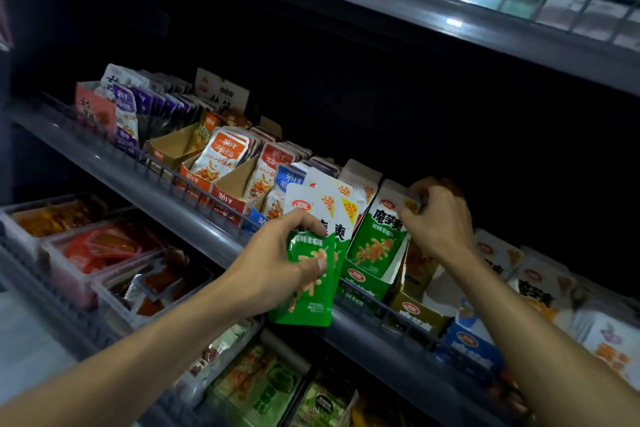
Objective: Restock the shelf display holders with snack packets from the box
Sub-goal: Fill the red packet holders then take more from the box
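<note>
— Two hands are up at the middle shelf (194,218). Our left hand (277,263) grips a fanned bunch of green-and-white snack packets (311,291), thumb curled across the front, fingers wrapped behind.

— Where does that bunch sit?

— At about 6 o'clock from the centre of our view, hanging over the shelf's front rail, just beside the green display holder (363,288) at its 3 o'clock.

— And our right hand (438,218)?

— It pinches the top corner of the front green packet (379,239) standing upright in that holder, fingers curled over the packet's upper edge.

— What lies around them?

— At 10 o'clock along the same shelf we see orange fish-snack packets (221,156) in cardboard holders, then purple packets (126,114) further off. At 3 o'clock from our right wrist stand white packets (533,284) and a blue holder (471,343). Clear bins of red snacks (104,246) sit on the lower shelf at 8 o'clock. We cannot see the supply box.
</note>
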